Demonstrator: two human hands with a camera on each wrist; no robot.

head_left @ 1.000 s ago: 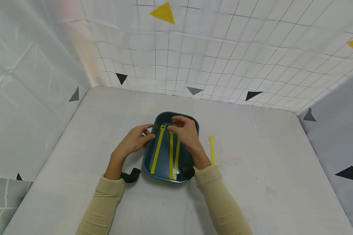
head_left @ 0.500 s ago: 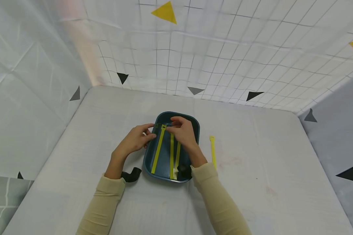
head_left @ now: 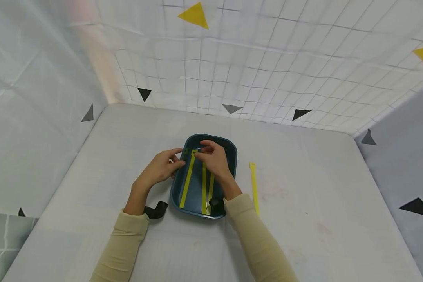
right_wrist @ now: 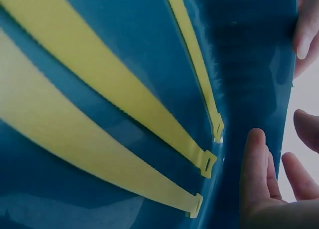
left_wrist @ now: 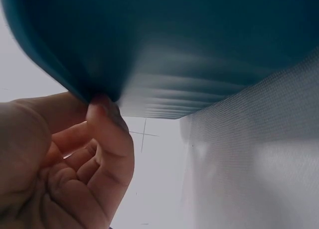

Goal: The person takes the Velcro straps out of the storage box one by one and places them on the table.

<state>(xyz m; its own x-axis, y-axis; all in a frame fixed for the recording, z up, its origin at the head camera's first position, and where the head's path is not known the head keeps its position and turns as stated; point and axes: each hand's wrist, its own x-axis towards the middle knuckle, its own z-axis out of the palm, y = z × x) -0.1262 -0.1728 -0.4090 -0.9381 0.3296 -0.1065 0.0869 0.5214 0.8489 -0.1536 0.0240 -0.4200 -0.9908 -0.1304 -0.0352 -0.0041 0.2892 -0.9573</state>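
Observation:
A dark blue tray (head_left: 194, 192) sits on the white table with three yellow straps inside, probably cable straps: a left one (head_left: 188, 178), a middle one (head_left: 204, 192) and a right one (head_left: 210, 192). Their slotted heads show in the right wrist view, like this strap head (right_wrist: 208, 164). My left hand (head_left: 160, 167) pinches the tray's left rim; in the left wrist view its thumb and finger meet at the edge. Over the tray's far half is my right hand (head_left: 213, 158), fingers loosely bent, nothing seen between them. It partly hides the middle and right straps.
Another yellow strap (head_left: 254, 188) lies on the table right of the tray. Black wrist gear shows at the left wrist (head_left: 156, 210) and right wrist (head_left: 217, 206). White sheeted walls (head_left: 261, 82) with grid lines and triangles enclose the table.
My right hand has shifted slightly left over the tray, and more of the loose strap shows past the sleeve. The left hand keeps its place at the rim.

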